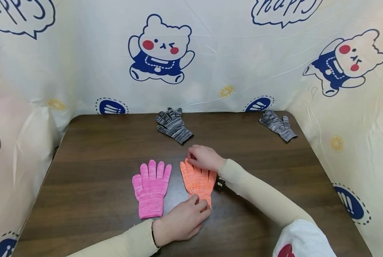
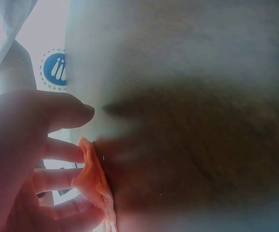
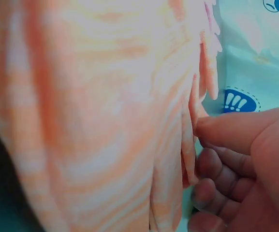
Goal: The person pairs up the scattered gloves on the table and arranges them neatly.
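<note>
An orange knit glove lies on the table with its fingers pointing away from me. My right hand is at its fingertips; in the right wrist view, the thumb and forefinger pinch the edge of one glove finger. At the cuff, my left hand touches the fabric with its fingers, and the left wrist view shows the thumb held apart from it. A pink knit glove lies flat to the left, fingers pointing away. Part of the orange glove is hidden under both hands.
Two grey-and-black striped gloves lie toward the table's far edge: one glove near the middle, another glove at the right corner. The dark wooden table is bordered by a white printed curtain at the back and sides.
</note>
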### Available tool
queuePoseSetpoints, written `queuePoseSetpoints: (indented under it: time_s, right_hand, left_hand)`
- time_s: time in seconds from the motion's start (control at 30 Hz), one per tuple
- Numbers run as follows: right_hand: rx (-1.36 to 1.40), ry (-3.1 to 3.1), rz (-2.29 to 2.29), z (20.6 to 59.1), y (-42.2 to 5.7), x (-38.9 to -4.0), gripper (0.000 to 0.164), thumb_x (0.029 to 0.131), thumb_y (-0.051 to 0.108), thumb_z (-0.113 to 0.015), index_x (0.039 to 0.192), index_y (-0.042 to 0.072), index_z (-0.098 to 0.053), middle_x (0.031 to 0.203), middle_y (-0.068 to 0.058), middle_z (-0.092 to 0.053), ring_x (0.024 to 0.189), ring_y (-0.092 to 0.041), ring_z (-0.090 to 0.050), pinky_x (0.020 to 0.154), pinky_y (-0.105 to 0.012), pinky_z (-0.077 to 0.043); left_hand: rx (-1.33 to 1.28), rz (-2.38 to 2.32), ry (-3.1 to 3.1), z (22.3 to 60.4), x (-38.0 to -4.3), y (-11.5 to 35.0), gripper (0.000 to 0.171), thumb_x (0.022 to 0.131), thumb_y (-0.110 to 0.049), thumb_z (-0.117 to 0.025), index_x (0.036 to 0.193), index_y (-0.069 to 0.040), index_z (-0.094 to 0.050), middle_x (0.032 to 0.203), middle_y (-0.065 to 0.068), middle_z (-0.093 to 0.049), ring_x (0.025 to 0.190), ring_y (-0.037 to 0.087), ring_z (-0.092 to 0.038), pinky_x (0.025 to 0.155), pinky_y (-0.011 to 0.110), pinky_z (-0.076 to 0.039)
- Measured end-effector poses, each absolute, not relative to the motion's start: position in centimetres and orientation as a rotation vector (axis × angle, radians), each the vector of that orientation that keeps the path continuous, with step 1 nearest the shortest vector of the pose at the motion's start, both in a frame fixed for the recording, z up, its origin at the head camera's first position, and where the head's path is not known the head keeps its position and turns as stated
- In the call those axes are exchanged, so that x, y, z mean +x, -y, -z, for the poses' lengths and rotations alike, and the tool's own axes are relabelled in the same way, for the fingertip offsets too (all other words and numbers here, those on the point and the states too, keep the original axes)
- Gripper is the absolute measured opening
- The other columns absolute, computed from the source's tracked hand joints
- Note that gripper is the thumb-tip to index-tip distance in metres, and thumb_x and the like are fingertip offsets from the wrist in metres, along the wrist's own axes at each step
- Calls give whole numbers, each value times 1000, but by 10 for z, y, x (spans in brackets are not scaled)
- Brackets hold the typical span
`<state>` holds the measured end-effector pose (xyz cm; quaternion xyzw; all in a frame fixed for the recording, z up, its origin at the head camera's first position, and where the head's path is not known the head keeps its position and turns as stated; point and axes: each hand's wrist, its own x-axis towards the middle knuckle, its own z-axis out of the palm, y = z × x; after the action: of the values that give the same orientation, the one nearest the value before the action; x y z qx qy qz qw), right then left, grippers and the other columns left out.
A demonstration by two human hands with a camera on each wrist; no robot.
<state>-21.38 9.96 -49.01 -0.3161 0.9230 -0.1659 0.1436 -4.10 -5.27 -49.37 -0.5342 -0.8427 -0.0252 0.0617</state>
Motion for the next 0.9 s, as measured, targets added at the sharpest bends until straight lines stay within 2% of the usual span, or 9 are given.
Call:
queuePoseSetpoints:
  time_s: [0.27, 0.5, 0.73, 0.9]
  right_hand:
    - [-810, -2695, 436, 487, -97, -216, 11, 102, 23, -68, 94, 16, -63, 87, 1, -58, 74, -14, -54, 63, -29, -46]
    - [-840, -2621, 624, 481, -93, -211, 11, 100, 23, -70, 95, 16, -64, 82, 3, -61, 72, -12, -54, 65, -26, -45]
    - [-846, -2491, 450, 477, -85, -204, 24, 99, 30, -73, 83, 18, -60, 71, 6, -56, 62, -9, -52, 58, -25, -40]
    - [-791, -2525, 451, 483, -81, -206, 27, 100, 33, -71, 81, 17, -60, 67, 4, -53, 59, -10, -51, 56, -25, -38]
  left_hand:
    - [-1608, 82, 2537, 494, -40, 53, 32, 92, -37, -74, 119, -20, -68, 110, -3, -62, 88, 18, -52, 79, 28, -48]
    - [-1590, 68, 2505, 498, -40, 53, 33, 92, -39, -74, 118, -20, -68, 109, -3, -61, 88, 19, -52, 79, 29, -47]
    - [-1590, 73, 2517, 498, -40, 53, 33, 92, -39, -74, 119, -21, -68, 110, -3, -62, 89, 19, -52, 80, 29, -48]
    - [-1595, 82, 2524, 498, -39, 54, 32, 93, -39, -73, 119, -21, -68, 111, -3, -61, 91, 19, -53, 81, 29, -48]
